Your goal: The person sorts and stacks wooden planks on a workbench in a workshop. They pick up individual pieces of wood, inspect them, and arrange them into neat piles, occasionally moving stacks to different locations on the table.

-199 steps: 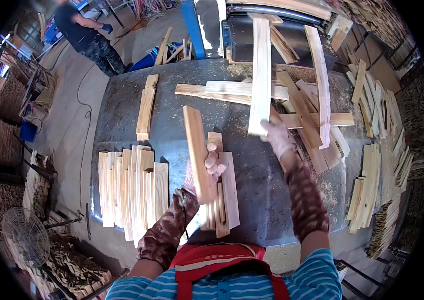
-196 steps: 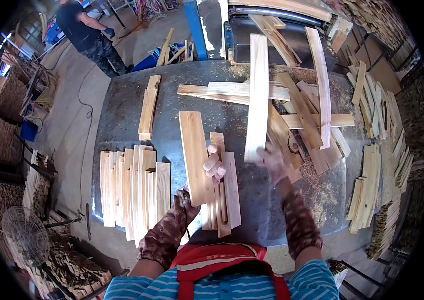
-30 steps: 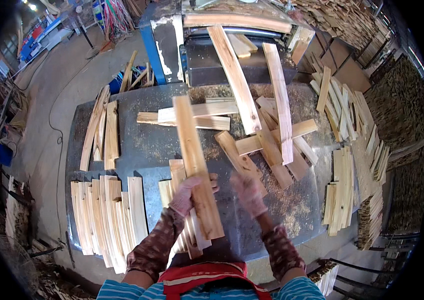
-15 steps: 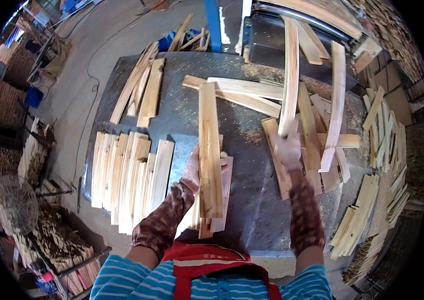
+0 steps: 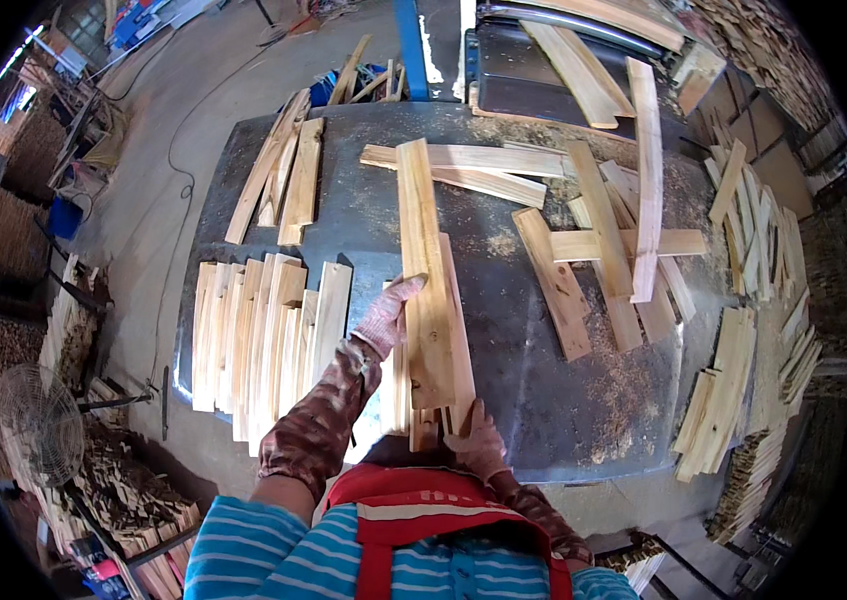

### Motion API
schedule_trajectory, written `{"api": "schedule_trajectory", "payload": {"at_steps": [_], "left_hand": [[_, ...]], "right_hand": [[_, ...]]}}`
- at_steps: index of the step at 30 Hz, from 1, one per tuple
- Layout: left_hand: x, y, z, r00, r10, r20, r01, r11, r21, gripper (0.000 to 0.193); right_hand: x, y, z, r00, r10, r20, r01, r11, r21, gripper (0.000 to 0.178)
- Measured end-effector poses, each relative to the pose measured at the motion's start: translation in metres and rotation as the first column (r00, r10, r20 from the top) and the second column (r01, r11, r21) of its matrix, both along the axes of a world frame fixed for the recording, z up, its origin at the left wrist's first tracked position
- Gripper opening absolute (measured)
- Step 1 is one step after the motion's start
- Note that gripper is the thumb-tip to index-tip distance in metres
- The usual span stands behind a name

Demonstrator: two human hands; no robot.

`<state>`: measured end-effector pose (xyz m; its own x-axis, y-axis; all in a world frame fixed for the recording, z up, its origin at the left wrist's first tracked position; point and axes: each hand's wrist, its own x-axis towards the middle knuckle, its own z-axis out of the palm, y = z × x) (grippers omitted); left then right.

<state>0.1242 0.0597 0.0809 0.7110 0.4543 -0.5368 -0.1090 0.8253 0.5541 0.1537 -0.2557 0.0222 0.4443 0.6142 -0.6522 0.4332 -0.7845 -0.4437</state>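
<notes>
My left hand point(image 5: 392, 315), in a pale glove, grips a small bunch of wooden boards above the near middle of the table. The uppermost is a yellowish wooden board point(image 5: 426, 270), lying lengthwise away from me. A paler board point(image 5: 456, 330) shows along its right side. My right hand point(image 5: 481, 443), gloved too, is closed around the near end of this paler board, close to my red apron. Part of the bunch is hidden under the top board. Left of my left hand, a row of pale boards point(image 5: 264, 345) lies side by side on the dark table point(image 5: 534, 400).
Three boards point(image 5: 301, 185) lie at the far left of the table. Loose crossed boards point(image 5: 604, 250) and sawdust cover its right side. A machine bed point(image 5: 504, 85) adjoins the far edge. Stacked boards point(image 5: 719, 400) stand at the right; a wire fan point(image 5: 39, 420) stands at the left.
My right hand has come from the crossed boards on the right to the near end of the bunch. The long pale board it held is gone from there. My left hand keeps its grip.
</notes>
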Motion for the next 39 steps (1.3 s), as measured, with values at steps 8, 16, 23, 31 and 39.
{"api": "schedule_trajectory", "payload": {"at_steps": [8,16,23,31,39], "left_hand": [[-0.031,-0.056,-0.017,0.978,0.139,-0.155,-0.117,0.983,0.144,0.039],[-0.028,-0.140,-0.074,0.844,0.089,-0.529,-0.013,0.989,0.145,0.029],[0.016,-0.097,0.011,0.990,-0.001,-0.144,0.003,1.000,0.012,0.035],[0.005,-0.053,0.015,0.982,-0.064,-0.176,0.100,0.974,0.205,0.029],[-0.182,-0.058,-0.043,0.344,0.388,-0.855,0.658,0.550,0.514,0.022]], "right_hand": [[0.067,0.001,0.034,0.916,-0.223,0.334,0.135,0.954,0.267,0.093],[0.069,0.008,0.038,0.923,-0.369,0.105,0.238,0.765,0.598,0.084],[0.068,0.028,0.059,-0.364,0.179,-0.914,0.811,0.543,-0.216,0.078],[0.074,0.036,-0.004,0.537,-0.328,-0.777,0.775,0.556,0.301,0.044],[0.027,0.039,-0.053,0.992,0.119,0.040,-0.125,0.935,0.331,0.041]]}}
